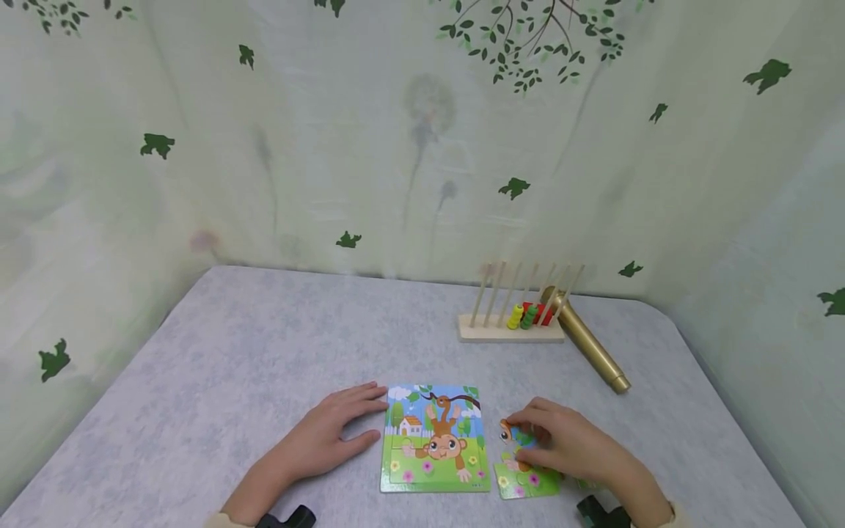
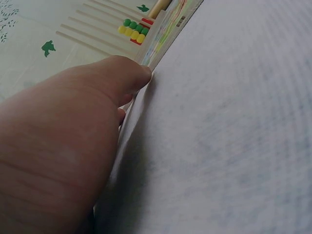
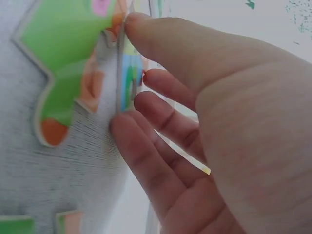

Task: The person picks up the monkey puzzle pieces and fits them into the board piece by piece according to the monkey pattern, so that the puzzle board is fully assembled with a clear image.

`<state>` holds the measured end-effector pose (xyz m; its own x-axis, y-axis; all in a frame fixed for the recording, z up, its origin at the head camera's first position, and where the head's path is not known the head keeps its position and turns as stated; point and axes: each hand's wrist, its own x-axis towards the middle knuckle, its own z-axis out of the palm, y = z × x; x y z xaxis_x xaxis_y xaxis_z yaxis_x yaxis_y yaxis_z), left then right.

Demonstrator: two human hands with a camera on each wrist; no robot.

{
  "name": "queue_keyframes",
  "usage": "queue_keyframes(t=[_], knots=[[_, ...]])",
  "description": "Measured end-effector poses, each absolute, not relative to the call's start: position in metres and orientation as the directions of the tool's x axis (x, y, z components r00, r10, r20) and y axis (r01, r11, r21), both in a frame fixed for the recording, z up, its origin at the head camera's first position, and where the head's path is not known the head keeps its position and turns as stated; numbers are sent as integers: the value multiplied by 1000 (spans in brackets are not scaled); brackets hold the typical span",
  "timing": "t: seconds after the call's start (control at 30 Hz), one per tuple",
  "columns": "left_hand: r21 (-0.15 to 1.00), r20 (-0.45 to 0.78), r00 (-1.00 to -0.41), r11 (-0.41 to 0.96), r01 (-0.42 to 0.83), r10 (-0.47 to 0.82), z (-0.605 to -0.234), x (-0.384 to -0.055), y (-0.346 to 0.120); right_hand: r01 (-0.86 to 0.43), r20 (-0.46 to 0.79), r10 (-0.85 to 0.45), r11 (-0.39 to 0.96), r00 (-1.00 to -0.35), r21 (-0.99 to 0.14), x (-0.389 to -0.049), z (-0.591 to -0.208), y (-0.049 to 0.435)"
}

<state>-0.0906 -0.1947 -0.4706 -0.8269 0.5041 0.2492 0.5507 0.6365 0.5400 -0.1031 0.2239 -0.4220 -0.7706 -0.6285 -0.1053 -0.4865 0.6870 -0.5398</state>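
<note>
A square jigsaw puzzle (image 1: 436,438) with a monkey hanging from a branch lies in front of me in the head view. My left hand (image 1: 321,438) rests on the table at its left side, fingers extended and fingertips at the frame's edge. To the right of the puzzle, my right hand (image 1: 569,443) pinches a puzzle piece (image 1: 521,437) with blue and brown on it, between thumb and fingers. In the right wrist view that puzzle piece (image 3: 128,80) stands edge-on. Below this hand lie green puzzle pieces (image 1: 511,485) with flowers printed on them.
Toward the back stands a wooden rack with upright pegs (image 1: 485,334), carrying yellow, green and red beads (image 1: 529,316). A gold-coloured tube (image 1: 593,349) lies slantwise beside it. A printed curtain (image 1: 330,147) hangs behind the grey table (image 1: 317,330).
</note>
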Motion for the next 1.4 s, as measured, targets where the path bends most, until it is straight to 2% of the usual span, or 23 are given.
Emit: queue_keyframes(t=[0.2,0.37,0.53,0.67,0.83,1.23,1.4], knots=[[534,256,-825,637,556,505,-471,-91,-194,-442,-151,-645,656,-749,-612,-107,-422,229],[536,250,-827,640,552,504,-471,-92,-194,-481,-120,-689,609,-715,-631,-110,-423,230],[543,242,-830,639,545,502,-471,-92,-193,-481,-111,-689,603,-716,-636,-112,-423,227],[549,236,-832,638,540,501,-471,-90,-193,-465,-116,-647,650,-754,-601,-111,-424,222],[554,237,-832,634,539,501,-470,-90,-192,-462,-112,-577,743,-809,-485,-108,-430,214],[554,216,-844,650,519,490,-473,-91,-194,-459,-54,-506,819,-861,-344,-104,-431,204],[551,217,-844,651,521,491,-473,-91,-195,-481,-29,-516,816,-856,-321,-104,-431,199]])
